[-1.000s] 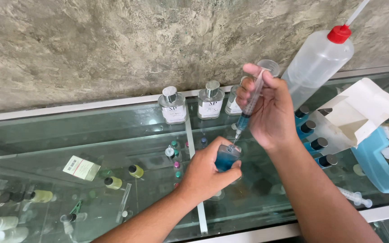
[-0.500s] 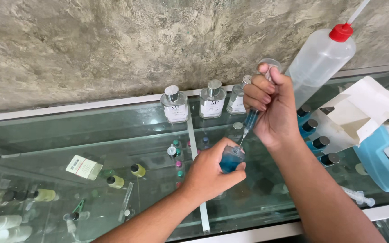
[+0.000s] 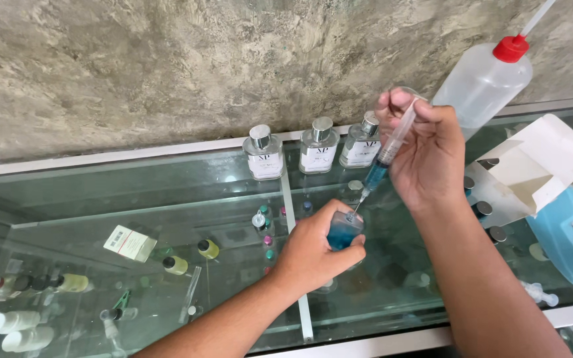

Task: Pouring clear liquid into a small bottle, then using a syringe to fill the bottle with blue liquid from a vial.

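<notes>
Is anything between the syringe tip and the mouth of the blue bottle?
Nothing visible. The right hand holds the syringe with its needle tip at the neck of the small blue bottle, which the left hand grips on the glass counter.

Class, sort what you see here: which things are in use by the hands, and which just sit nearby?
In use: left hand, small blue bottle, right hand, syringe.

Sitting nearby: three clear capped bottles, wash bottle, white carton, blue container.

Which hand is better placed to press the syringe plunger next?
The right hand: it holds the syringe with fingers at the plunger. The left hand is busy holding the bottle.
</notes>
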